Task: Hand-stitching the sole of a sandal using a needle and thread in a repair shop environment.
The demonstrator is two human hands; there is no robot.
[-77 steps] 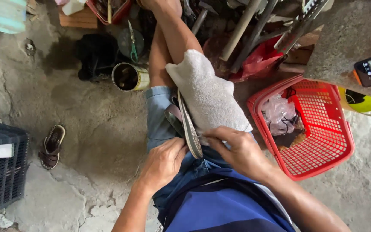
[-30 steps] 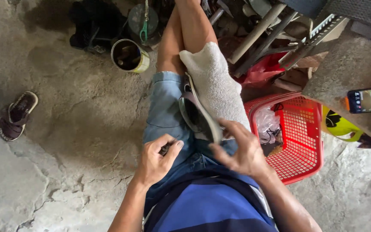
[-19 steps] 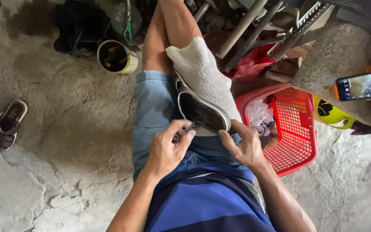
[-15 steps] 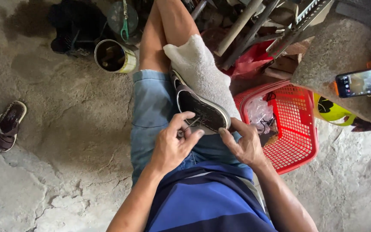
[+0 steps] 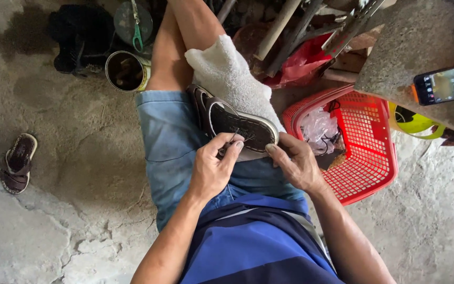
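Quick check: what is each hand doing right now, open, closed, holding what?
Left hand: fingers pinched shut at the edge of the dark rubber-soled sandal; what they pinch cannot be told.
Right hand: closed on the sandal's heel end.

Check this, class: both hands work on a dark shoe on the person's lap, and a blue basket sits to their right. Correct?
Not quite. The head view shows the basket is red, not blue. Both the left hand and right hand do work on the dark shoe on the lap.

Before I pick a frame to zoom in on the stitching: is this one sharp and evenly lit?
Head view: even, soft daylight, no harsh shadows; the sandal and both hands, left hand and right hand, are sharp; only the phone screen glares.
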